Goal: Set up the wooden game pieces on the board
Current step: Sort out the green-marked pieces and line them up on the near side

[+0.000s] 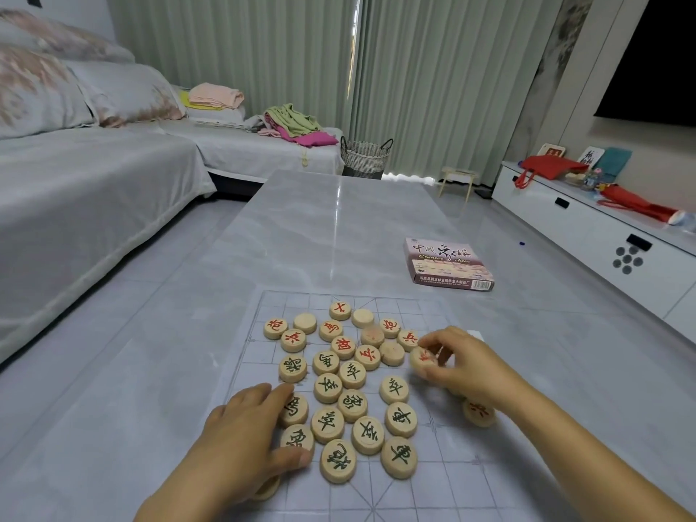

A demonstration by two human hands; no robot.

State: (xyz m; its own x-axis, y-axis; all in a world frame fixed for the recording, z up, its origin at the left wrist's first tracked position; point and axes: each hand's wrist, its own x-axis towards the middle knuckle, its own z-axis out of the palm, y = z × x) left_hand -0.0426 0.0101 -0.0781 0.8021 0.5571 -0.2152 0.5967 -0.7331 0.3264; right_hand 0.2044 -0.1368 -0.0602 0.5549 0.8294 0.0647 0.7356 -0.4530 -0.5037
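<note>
Grey marble tabletop (339, 227) carries a thin gridded board (433, 480), its near edge cut off below the wrists. Between the hands crowd the wooden pieces (341, 389). Left hand (244, 438) lies relaxed on two, half hiding another; right hand (463, 365) pinches a red-marked piece (422, 361). Beyond the right hand, bare tabletop reaches a closed game box (448, 265).

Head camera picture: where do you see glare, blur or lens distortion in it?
In the head view, a pale streak of glare runs down the glossy grey marble-look table; the red-marked round wooden piece pinched by the right hand is blurred, while the black-marked wooden pieces look sharp; the wide lens slants the pale green pleated curtains near the frame edges.
</note>
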